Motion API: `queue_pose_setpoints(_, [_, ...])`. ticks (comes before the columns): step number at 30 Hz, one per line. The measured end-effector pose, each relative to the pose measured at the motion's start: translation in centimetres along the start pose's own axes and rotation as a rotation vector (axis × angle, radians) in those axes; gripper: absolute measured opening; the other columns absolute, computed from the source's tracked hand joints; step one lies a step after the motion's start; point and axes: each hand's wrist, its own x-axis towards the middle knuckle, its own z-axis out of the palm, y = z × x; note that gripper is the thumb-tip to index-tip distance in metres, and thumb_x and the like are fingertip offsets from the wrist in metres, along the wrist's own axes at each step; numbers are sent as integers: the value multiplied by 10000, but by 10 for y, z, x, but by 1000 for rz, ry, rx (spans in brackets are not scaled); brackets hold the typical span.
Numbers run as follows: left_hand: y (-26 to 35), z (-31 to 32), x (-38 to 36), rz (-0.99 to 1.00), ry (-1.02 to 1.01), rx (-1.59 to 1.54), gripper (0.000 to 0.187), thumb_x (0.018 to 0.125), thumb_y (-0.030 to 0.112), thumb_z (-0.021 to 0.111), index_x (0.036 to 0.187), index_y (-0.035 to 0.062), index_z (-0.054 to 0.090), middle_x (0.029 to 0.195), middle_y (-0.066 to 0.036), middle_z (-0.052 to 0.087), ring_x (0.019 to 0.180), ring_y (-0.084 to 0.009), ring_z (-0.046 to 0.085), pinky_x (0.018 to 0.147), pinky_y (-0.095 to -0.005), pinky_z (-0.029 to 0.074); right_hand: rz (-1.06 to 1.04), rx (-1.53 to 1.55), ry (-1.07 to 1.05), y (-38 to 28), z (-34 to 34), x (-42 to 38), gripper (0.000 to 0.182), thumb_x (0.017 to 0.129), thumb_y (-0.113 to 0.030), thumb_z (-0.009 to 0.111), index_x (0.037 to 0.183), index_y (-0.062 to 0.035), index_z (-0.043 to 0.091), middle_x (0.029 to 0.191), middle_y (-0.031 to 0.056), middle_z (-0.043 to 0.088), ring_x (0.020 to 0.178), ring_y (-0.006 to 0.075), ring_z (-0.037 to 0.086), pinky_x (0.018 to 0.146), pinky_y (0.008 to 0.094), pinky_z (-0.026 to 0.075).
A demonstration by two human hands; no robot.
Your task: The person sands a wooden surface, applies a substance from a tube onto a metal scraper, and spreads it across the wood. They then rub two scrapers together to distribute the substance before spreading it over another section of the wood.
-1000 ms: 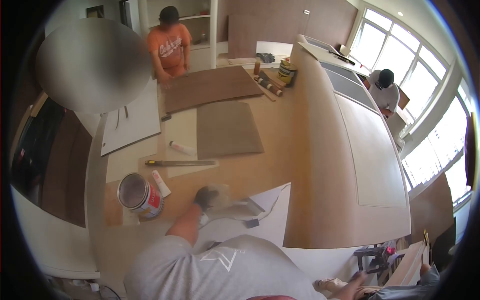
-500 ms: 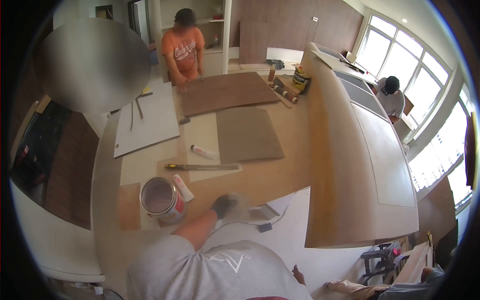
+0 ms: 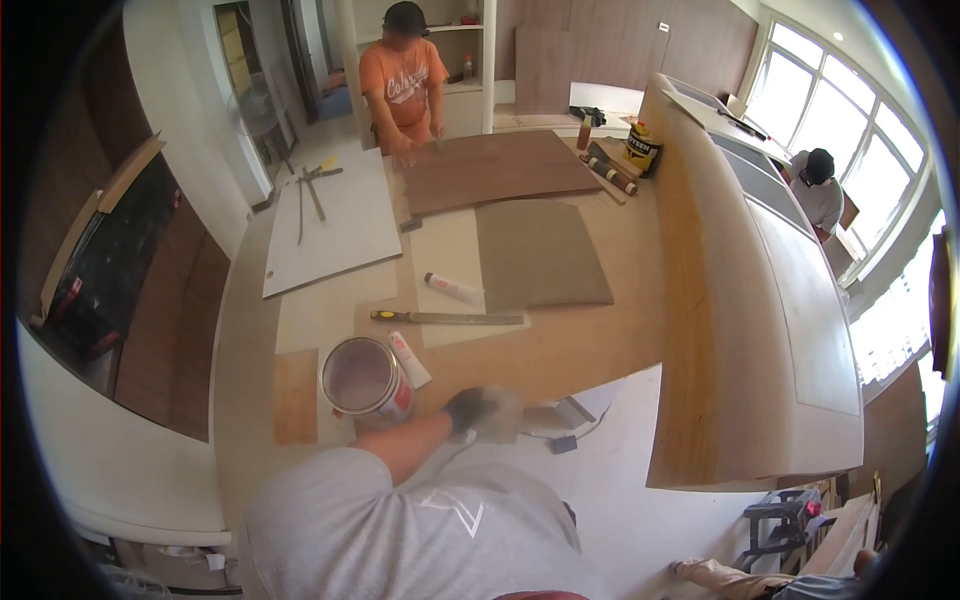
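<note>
My left hand (image 3: 472,410), in a dark glove, reaches across in front of my grey shirt, low over a white panel (image 3: 520,465). A pale, motion-smeared thing (image 3: 508,415) sits at its fingers, which look closed; its kind I cannot make out. Just right of it lie grey angular pieces (image 3: 572,412) and a small dark block (image 3: 564,444). Left of the hand stands an opened metal can (image 3: 362,378), with a white tube (image 3: 408,358) beside it. A file with a yellow-black handle (image 3: 445,318) lies beyond. My right hand is out of sight.
A second tube (image 3: 453,288), a grey-brown sheet (image 3: 545,255), a brown board (image 3: 500,170) and a white board (image 3: 335,225) lie farther back. A curved cabinet (image 3: 735,300) rises on the right. A co-worker in orange (image 3: 405,85) stands at the far edge; another (image 3: 818,190) is behind the cabinet.
The view has shifted left, so things appear farther right. A brown shape like a hand at my right side has gone from sight. The co-worker in orange still leans over the brown board.
</note>
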Motion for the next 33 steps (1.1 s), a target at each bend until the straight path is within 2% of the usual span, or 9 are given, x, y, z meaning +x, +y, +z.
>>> queue_pose_setpoints(8, [45,-2,-27,-108,-7,-124,263,911,166,659,1128,19,679,1006,-92,703,890,-188,653,809,-344,519,44,80,15,6,0,-17,755,976,-656,480,1302,21,552,1206,232,655,1097,370,638,917,552,518])
queue_pose_setpoints(11, [-4,19,-7,7,-32,-187,287,916,188,660,1144,15,676,1020,-99,702,900,-199,654,819,-347,521,65,132,27,4,-7,-28,757,978,-655,475,1311,22,546,1208,234,653,1096,369,639,924,546,519])
queue_pose_setpoints(14, [5,34,-16,39,-69,-255,349,912,287,664,1126,13,687,1007,-130,709,903,-245,666,823,-383,522,56,196,29,-8,-16,-43,760,981,-654,470,1319,23,541,1211,237,651,1095,368,640,932,540,520])
queue_pose_setpoints(20, [96,54,-36,-38,-255,-664,313,915,178,717,1165,-1,659,1013,-63,691,882,-147,644,770,-308,526,-260,159,-177,-142,35,-35,668,1005,-574,494,1319,14,543,1178,205,663,1075,319,652,922,514,532])
queue_pose_setpoints(23, [148,49,-48,-7,-322,-555,343,900,223,712,1155,0,662,1032,-83,688,902,-175,646,807,-340,527,-365,201,-458,-217,95,-61,575,1025,-469,492,1354,2,520,1286,209,615,1177,335,610,972,506,511])
queue_pose_setpoints(27, [148,53,-47,93,-261,-532,358,898,272,711,1136,10,661,1024,-93,689,890,-170,643,777,-336,527,-444,307,-671,-233,134,-41,500,1030,-361,493,1356,17,502,1316,202,598,1220,343,587,975,518,514])
queue_pose_setpoints(29, [100,61,-25,185,-202,-415,371,894,304,707,1123,15,662,1016,-98,690,880,-171,643,756,-341,525,-422,272,-686,-242,140,-58,438,1028,-345,517,1284,8,548,1246,168,636,1148,300,624,950,483,534])
queue_pose_setpoints(32, [121,43,-61,60,-150,-274,379,887,340,699,1092,22,665,997,-108,693,853,-185,644,738,-355,520,-571,26,-605,-246,151,-76,318,1018,-283,559,1170,-9,611,1110,117,673,1029,240,658,877,417,563])
queue_pose_setpoints(33, [115,45,-61,61,-131,-283,383,882,345,702,1085,22,665,986,-103,691,841,-183,638,734,-356,518,-502,36,-563,-246,156,-71,300,1013,-270,570,1156,-11,617,1084,109,675,1003,232,661,860,404,566])
